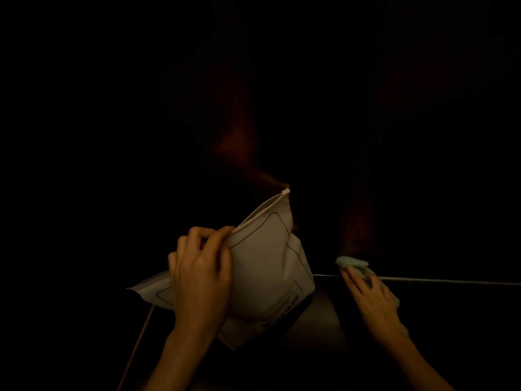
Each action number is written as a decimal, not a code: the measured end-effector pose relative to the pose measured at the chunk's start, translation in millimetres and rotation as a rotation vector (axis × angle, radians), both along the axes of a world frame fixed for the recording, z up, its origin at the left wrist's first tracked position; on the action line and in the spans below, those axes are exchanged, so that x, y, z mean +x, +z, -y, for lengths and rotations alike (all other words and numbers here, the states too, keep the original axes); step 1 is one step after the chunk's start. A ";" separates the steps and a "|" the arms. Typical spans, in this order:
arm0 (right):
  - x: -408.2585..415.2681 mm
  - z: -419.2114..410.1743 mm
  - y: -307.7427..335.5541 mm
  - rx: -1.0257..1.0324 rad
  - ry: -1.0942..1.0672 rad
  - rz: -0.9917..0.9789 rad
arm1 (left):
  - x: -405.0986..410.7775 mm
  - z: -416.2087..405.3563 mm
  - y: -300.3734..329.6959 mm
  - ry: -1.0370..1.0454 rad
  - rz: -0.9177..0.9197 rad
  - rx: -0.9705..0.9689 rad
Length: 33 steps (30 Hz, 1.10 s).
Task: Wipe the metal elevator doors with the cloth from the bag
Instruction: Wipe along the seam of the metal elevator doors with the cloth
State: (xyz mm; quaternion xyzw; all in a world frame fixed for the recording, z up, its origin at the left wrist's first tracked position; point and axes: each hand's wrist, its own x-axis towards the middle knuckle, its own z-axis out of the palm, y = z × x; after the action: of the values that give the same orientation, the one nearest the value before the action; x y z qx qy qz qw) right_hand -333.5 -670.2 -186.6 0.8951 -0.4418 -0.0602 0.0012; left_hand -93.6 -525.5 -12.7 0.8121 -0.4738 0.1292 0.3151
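Right hand [372, 294] presses pale cloth [351, 262] flat under straight fingers, low on dark door surface; cloth lies ahead of fingertips, long axis sideways. Left hand [200, 275] pinches bag [270, 261] rim, well apart. Doors barely visible.

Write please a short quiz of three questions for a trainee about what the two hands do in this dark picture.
1. True or false: the cloth is under the right hand.
2. Which hand grips the bag? A) left hand B) right hand C) neither
3. Fill in: the bag's top edge looks ____ (sealed / open).

Key
1. True; its fingers press it against a dark surface.
2. A.
3. Open.
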 end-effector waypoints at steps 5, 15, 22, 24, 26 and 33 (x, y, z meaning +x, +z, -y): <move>-4.2 8.2 -0.5 0.033 0.047 -0.058 | 4.3 -2.3 2.0 -0.003 -0.001 -0.015; -7.1 15.7 4.8 0.000 0.063 -0.053 | -1.0 -2.6 -4.1 -0.015 -0.021 0.007; 8.0 8.2 -5.0 0.138 0.154 -0.301 | -4.1 -3.7 -3.3 -0.069 0.024 0.029; 8.6 6.8 -0.9 0.141 0.136 -0.283 | -1.9 -5.2 -2.6 -0.075 0.038 0.026; 4.8 6.7 0.2 0.111 0.111 -0.247 | -2.3 -4.9 -1.2 -0.074 0.026 0.027; -17.1 14.8 13.0 0.130 0.065 -0.302 | -25.9 16.2 9.9 -0.183 -0.001 0.111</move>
State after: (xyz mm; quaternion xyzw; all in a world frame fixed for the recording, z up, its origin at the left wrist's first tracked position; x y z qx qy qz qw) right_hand -350.6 -685.0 -173.6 0.8878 -0.4028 -0.2223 0.0113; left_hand -119.6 -541.8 -2.8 0.7818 -0.5522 0.0730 0.2803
